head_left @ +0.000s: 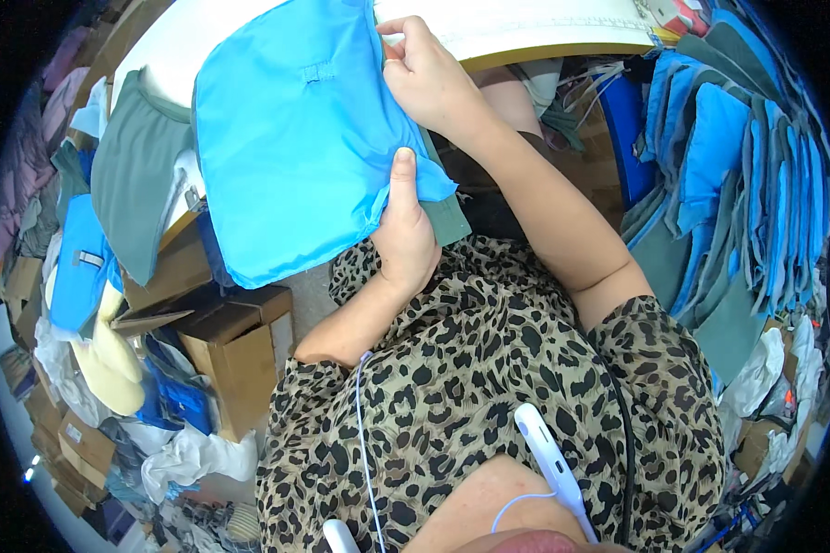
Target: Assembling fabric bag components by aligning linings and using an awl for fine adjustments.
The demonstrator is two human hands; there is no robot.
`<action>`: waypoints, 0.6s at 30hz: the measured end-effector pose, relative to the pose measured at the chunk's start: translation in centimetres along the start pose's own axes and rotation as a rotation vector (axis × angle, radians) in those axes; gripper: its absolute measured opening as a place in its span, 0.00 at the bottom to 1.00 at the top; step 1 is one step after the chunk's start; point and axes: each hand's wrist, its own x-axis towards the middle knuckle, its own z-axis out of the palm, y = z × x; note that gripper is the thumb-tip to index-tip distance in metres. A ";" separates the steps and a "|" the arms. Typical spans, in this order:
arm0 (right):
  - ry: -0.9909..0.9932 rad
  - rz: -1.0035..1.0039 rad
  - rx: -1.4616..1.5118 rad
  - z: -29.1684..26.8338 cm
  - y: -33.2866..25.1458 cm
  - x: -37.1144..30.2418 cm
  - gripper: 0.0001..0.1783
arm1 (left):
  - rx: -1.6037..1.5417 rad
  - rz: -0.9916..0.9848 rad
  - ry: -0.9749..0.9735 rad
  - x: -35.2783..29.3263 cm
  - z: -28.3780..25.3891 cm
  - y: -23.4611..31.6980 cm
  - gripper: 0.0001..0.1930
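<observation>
A bright blue fabric piece (286, 138) with a rounded corner and a small stitched patch hangs in front of me, partly over the white table. My left hand (408, 226) grips its lower right corner, thumb on top and fingers hidden beneath. Along the upper right edge, my right hand (426, 74) pinches the cloth between thumb and curled forefinger. A strip of grey-green fabric (447, 219) shows behind the blue layer near my left hand.
The white table (526, 23) has a curved edge. A grey-green cloth piece (138, 175) drapes over its left side. Cardboard boxes (235, 355) stand below left. Many blue and grey cut pieces (710, 157) hang stacked at right. White plastic bags (194, 461) lie at lower left.
</observation>
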 end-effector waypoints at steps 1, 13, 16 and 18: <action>0.000 0.001 0.001 -0.1 -0.2 0.0 0.20 | -0.019 0.029 0.011 0.0 0.1 -0.1 0.22; -0.003 0.032 0.027 -0.3 -0.8 0.3 0.22 | 0.011 -0.069 -0.059 0.2 -0.4 -0.1 0.22; -0.011 0.047 0.052 -0.2 0.1 0.1 0.23 | 0.034 -0.076 -0.035 -0.3 -0.3 -0.1 0.22; 0.047 0.031 -0.001 -0.2 0.2 0.4 0.23 | 0.034 -0.013 -0.048 -0.5 -0.5 -0.7 0.23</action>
